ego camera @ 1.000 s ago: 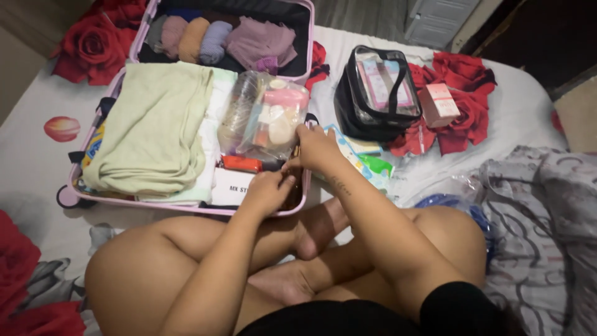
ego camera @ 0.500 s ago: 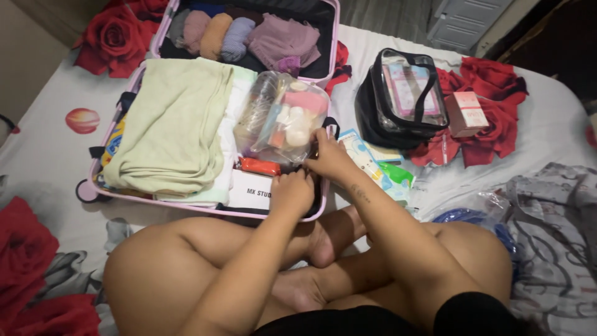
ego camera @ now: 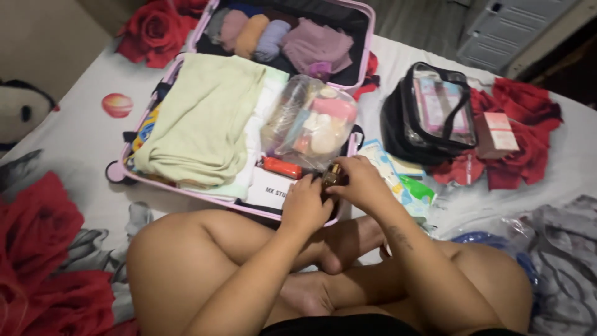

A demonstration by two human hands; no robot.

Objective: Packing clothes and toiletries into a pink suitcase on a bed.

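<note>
At the near right corner of the open pink hard-shell suitcase (ego camera: 186,186), which lies on the bed with a white sheet printed with red roses (ego camera: 74,143), both hands meet over one small thing. The left hand (ego camera: 306,204) is curled, its fingers closed around a small brownish bottle with a golden cap (ego camera: 331,177), and the right hand (ego camera: 364,183) pinches the same bottle from the other side, fingers narrow, near the cap. Only the top of the bottle shows, so I cannot tell its full shape. It sits just beside the clear plastic bag of small toiletries (ego camera: 311,124) and above the red-orange tube (ego camera: 281,167) and the white box (ego camera: 268,190) in the case. I judge the bottle is light but stiff, probably glass or hard plastic, smooth and a little slippery, so it can break if it drops; the safe place to hold is the body, not the cap. A folded pale green cloth (ego camera: 202,121) fills the left part of the suitcase, and rolled clothes in muted colours (ego camera: 261,34) lie in the lid half. Well apart on the right stand a black and clear cosmetic bag (ego camera: 429,118) and a small pink carton (ego camera: 496,134).
</note>
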